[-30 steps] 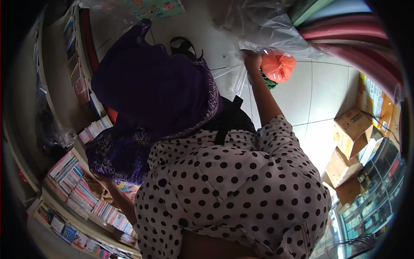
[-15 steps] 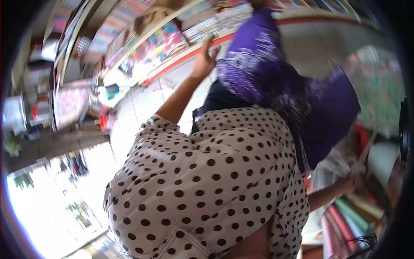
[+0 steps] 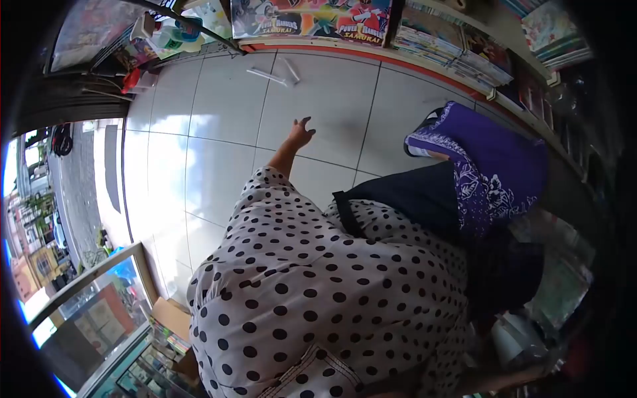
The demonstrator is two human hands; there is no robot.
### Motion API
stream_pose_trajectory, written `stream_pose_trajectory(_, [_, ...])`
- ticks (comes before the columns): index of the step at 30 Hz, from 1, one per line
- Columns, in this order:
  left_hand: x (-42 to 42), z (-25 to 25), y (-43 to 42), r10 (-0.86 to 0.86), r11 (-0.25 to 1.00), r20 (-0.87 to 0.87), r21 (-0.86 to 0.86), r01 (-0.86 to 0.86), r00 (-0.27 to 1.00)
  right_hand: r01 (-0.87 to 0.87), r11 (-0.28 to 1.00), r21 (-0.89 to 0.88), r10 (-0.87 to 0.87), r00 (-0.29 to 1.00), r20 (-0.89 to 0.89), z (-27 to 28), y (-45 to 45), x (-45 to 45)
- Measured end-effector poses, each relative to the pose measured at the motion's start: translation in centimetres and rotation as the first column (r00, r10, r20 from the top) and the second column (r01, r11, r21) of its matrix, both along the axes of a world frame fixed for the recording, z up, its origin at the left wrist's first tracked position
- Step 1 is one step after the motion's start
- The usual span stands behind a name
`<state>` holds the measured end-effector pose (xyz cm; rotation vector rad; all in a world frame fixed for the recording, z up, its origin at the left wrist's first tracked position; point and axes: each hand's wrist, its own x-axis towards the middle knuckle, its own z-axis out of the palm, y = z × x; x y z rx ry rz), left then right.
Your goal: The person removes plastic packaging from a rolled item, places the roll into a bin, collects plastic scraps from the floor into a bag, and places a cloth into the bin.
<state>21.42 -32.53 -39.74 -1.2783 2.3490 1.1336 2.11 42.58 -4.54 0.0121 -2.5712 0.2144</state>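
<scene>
My left hand (image 3: 302, 134) reaches out over the tiled floor (image 3: 318, 93), with fingers apart and nothing in them. Beyond its fingertips, two thin, pale, clear-looking strips (image 3: 268, 77) lie on the tiles; their kind is unclear. My right arm (image 3: 488, 383) stretches along the dark lower right edge. Its hand is too dim and blurred to show its fingers, and lies close to a whitish, rounded object (image 3: 517, 341). I wear a white shirt with black dots (image 3: 332, 298) and a purple patterned cloth (image 3: 494, 159) over dark clothing.
Shelves with a Power Rangers box (image 3: 312, 20) and stacked books (image 3: 441, 43) run along the far side. A glass display case (image 3: 99, 331) stands at lower left, beside a cardboard box (image 3: 171, 318). A doorway opens onto a street (image 3: 76, 192). Plastic-wrapped goods (image 3: 561, 278) are at right.
My view has swung towards the doorway and floor, bringing the pale strips into clear sight. My left hand now extends over the tiles. My right arm appears lower, in shadow.
</scene>
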Motion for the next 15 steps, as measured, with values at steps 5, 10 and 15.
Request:
stream_pose_trajectory(5, [-3.1, -2.5, -8.5, 0.127, 0.987, -0.047, -0.098, -0.131, 0.991, -0.043, 0.990, 0.136, 0.032, 0.996, 0.082, 8.2, -4.1, -2.0])
stream_pose_trajectory(10, [-6.2, -5.9, -14.1, 0.100, 0.991, 0.005, -0.087, -0.099, 0.995, -0.057, 0.979, 0.196, 0.022, 0.985, 0.173, 14.1, -6.6, -2.8])
stream_pose_trajectory(15, [-7.8, -7.2, -14.9, 0.179, 0.983, 0.140, -0.065, -0.171, 0.974, -0.077, 0.972, 0.221, 0.018, 0.966, 0.259, 18.5, -8.2, -2.9])
